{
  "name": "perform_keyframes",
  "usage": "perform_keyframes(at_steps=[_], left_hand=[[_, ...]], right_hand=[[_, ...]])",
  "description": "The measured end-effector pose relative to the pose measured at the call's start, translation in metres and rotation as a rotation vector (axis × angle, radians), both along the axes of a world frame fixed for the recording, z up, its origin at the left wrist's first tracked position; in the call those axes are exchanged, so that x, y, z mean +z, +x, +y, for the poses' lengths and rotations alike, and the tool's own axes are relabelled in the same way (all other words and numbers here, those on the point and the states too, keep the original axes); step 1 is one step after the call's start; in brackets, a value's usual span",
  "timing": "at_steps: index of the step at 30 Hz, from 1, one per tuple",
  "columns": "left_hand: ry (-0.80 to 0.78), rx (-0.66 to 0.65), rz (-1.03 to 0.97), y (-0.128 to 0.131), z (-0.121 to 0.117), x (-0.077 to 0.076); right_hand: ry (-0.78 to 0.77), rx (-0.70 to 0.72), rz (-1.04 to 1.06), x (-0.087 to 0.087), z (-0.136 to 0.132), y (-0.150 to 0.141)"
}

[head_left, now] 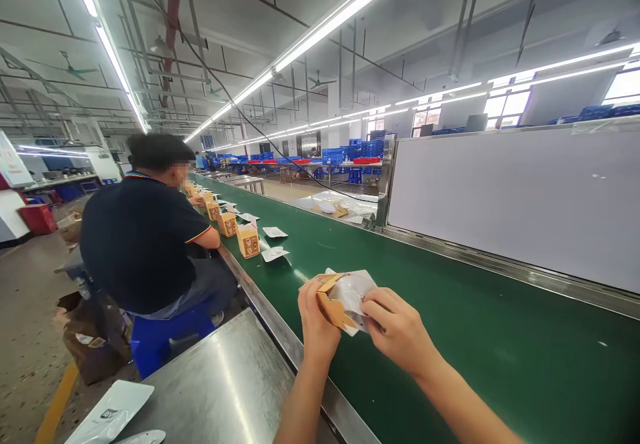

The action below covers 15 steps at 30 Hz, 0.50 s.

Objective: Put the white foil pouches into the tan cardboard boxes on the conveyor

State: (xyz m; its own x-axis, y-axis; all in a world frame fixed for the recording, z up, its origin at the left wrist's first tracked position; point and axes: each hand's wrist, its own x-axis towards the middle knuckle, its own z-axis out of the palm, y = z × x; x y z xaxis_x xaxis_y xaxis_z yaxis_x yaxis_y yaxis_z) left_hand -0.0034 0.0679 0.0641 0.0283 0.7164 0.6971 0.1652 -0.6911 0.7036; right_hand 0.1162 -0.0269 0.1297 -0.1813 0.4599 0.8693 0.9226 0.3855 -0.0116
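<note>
My left hand point(316, 323) grips a small brown cardboard box point(334, 305) by its side, held over the green conveyor belt point(450, 311). My right hand point(397, 329) pinches a clear plastic bag with a round white item point(356, 292), which lies against the box's open end. Both hands have their fingers closed.
A person in a dark shirt point(143, 237) sits on a blue stool point(165, 337) to the left at the belt. Several upright brown boxes point(248, 241) and white bags point(275, 253) lie on the belt ahead. A steel table point(225, 384) holds a white pouch point(113, 412). A white panel point(520, 197) lines the far side.
</note>
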Motion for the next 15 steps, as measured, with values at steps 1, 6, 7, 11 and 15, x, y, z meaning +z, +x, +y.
perform_keyframes(at_steps=[1,6,7,11,15], left_hand=[[0.131,0.002,0.072,0.001,-0.005,0.0],[0.326,0.021,0.245,0.009,-0.041,-0.007],[0.301,0.015,0.246,0.01,-0.05,-0.008],[0.156,0.01,0.281,0.014,-0.082,-0.013],[0.056,-0.127,0.248,0.018,-0.105,-0.016]], right_hand=[[-0.023,-0.024,-0.011,-0.002,-0.006,0.001],[-0.337,0.059,0.005,-0.004,-0.033,-0.005],[-0.484,0.142,0.044,-0.003,-0.04,-0.005],[-1.016,0.373,0.221,0.001,-0.062,0.005],[-0.962,0.16,0.379,-0.004,-0.079,0.016]])
